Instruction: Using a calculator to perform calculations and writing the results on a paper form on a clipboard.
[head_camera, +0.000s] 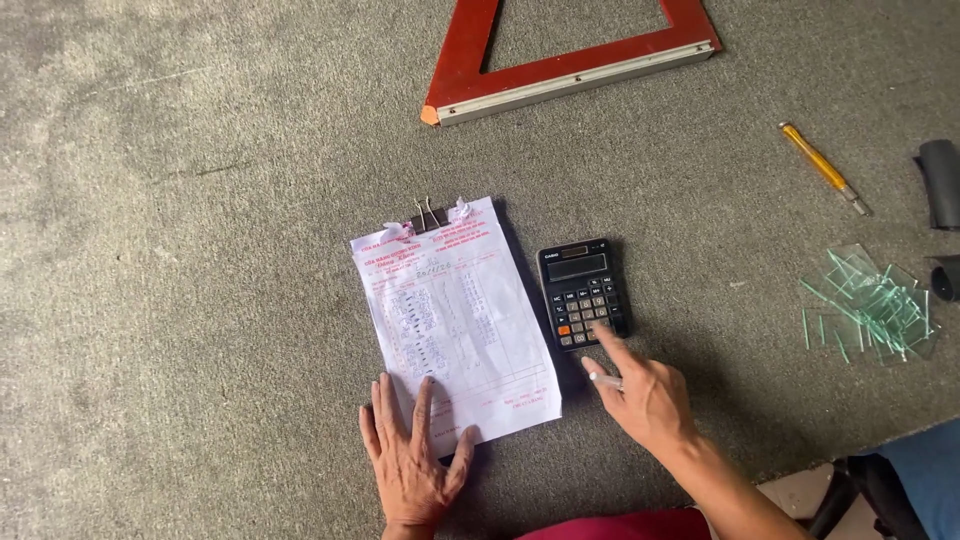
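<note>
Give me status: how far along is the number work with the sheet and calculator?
Done: the clipped sheet already carries handwritten rows. In hand: the left hand lies flat on its lower edge; the right hand, holding a pen, has a finger on the calculator keys. Left: unclear, since the display and the sheet's bottom boxes are too small to read.

The desk (200, 200) wears a mottled grey felt-like cover. The paper form (455, 320) is white with pink-red printed lines and dark handwriting, held by a black binder clip (428, 217) with silver handles. The calculator (584, 293) is black, its display grey-green, its keys grey and white with one orange key. The triangular frame (570, 62) is dark red with a pale metal edge. The glass cutter (824, 168) is yellow. The glass offcuts (870, 302) are clear with green edges.
</note>
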